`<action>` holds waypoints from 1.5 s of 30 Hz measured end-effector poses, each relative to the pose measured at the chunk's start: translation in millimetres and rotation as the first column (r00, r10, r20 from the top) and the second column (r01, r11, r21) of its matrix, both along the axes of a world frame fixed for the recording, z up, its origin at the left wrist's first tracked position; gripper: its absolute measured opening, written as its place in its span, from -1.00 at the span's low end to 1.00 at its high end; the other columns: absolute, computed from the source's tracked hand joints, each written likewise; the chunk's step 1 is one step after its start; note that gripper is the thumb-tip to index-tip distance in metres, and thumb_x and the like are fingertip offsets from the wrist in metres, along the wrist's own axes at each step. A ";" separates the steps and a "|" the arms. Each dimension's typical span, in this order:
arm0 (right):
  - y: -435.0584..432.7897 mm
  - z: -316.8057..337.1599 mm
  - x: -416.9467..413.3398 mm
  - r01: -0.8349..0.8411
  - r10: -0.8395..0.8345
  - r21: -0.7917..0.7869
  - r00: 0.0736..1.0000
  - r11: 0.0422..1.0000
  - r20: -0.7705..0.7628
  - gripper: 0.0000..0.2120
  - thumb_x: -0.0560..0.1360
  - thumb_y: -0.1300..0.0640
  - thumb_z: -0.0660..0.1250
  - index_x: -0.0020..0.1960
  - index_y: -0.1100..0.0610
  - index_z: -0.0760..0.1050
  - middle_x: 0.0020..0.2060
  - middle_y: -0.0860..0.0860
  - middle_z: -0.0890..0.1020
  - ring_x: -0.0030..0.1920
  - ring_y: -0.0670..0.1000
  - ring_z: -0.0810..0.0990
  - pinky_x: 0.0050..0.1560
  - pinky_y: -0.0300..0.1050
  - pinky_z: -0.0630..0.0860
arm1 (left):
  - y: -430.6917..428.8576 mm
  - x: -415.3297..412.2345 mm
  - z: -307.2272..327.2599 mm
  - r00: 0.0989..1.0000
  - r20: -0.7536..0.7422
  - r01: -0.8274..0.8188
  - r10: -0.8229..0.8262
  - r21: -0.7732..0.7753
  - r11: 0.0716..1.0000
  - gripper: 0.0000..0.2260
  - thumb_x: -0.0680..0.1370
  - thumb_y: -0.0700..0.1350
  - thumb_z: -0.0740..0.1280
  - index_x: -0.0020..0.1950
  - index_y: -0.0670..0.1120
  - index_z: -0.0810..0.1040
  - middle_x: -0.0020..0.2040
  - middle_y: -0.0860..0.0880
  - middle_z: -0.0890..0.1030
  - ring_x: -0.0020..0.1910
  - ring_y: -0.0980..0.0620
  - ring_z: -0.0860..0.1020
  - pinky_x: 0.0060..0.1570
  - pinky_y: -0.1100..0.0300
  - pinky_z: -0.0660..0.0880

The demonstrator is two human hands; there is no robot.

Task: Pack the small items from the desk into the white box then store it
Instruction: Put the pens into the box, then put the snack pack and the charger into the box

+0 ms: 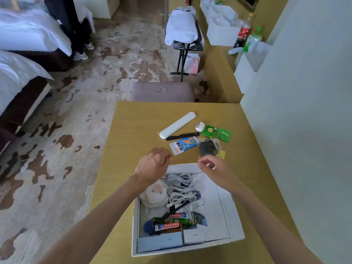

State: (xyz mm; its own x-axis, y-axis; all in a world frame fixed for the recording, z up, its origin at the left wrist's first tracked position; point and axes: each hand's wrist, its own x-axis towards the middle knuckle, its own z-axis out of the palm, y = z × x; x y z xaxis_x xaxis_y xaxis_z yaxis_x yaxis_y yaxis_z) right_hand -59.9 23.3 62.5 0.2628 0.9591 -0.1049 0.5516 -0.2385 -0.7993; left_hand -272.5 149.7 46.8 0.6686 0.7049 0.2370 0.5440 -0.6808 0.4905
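The open white box [223, 204] stands on the wooden desk [133, 130] near its front edge. Inside lie white cables [181, 187], round pads [155, 193] and toothpaste tubes [171, 222]. My left hand [154, 164] hovers at the box's far left corner with its fingers curled and hidden behind it. My right hand [211, 166] pinches at the box's far rim. Beyond the box lie a long white case [178, 125], a black comb [182, 136], a blue packet [183, 145], two green tea sachets [209, 130], a dark item in a clear bag [208, 147] and a yellow sachet [221, 154].
A grey stool [162, 91] stands against the desk's far edge. A wall [304, 130] runs along the right side. Beds [19, 82] are at the left, across patterned carpet. A folding rack with white cloth [182, 27] and drink bottles [243, 31] stand farther back.
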 end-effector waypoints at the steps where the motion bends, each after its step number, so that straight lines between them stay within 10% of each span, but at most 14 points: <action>1: 6.4 -0.6 5.8 0.026 -0.026 0.007 1.000 1.000 -0.008 -0.93 0.55 0.10 0.33 -0.08 -0.02 0.59 -0.19 -0.13 0.64 -0.22 -0.11 0.54 -0.19 -0.30 0.42 | 11.3 9.6 -1.7 1.000 -0.011 0.006 -0.006 -0.033 0.999 -0.84 0.55 -0.17 0.24 0.02 -0.08 0.60 -0.04 0.00 0.65 -0.04 -0.02 0.56 -0.25 0.00 0.57; 13: 79.8 -41.1 46.1 0.112 -0.082 -0.204 0.985 0.972 0.151 -0.88 0.56 0.14 0.25 -0.06 0.02 0.56 -0.18 -0.13 0.65 -0.16 -0.20 0.57 -0.23 -0.38 0.36 | 103.1 102.3 -67.6 0.877 -0.463 -0.020 -0.126 -0.297 0.955 -0.61 0.55 0.02 0.26 0.36 -0.03 0.36 0.32 -0.04 0.43 0.29 -0.07 0.41 0.10 -0.04 0.46; 29: 124.8 -69.6 79.6 0.139 -0.048 -0.297 0.954 0.945 0.295 -0.90 0.49 0.19 0.31 -0.08 0.12 0.61 -0.19 -0.03 0.62 -0.12 0.00 0.59 -0.11 -0.07 0.49 | 115.6 127.6 -101.6 0.777 -0.630 -0.305 -0.018 -0.402 0.863 -0.33 0.27 0.02 0.57 0.25 -0.14 0.36 0.21 -0.09 0.46 0.26 -0.09 0.40 0.08 0.02 0.43; 38: 110.8 -83.0 102.1 0.218 -0.108 -0.256 0.918 0.942 0.382 -0.79 0.47 0.16 0.41 0.09 0.19 0.57 0.08 0.11 0.57 0.15 0.09 0.48 0.03 -0.19 0.32 | 105.7 88.6 -92.8 0.878 -0.427 -0.165 -0.218 -0.696 0.698 -0.64 0.41 -0.14 0.46 0.18 -0.13 0.51 0.09 -0.08 0.56 -0.03 -0.01 0.51 -0.17 0.16 0.45; 45: 90.7 -88.1 110.2 0.205 -0.076 -0.449 0.954 0.870 0.288 -0.06 0.31 -0.26 0.49 0.52 0.08 0.18 0.43 0.16 0.29 0.41 0.18 0.30 0.36 0.11 0.36 | 90.1 69.7 -52.2 0.986 -0.139 -0.167 0.094 -0.848 0.503 -0.80 0.55 -0.07 0.34 0.12 -0.11 0.47 -0.02 -0.16 0.61 -0.18 -0.02 0.56 -0.41 0.22 0.43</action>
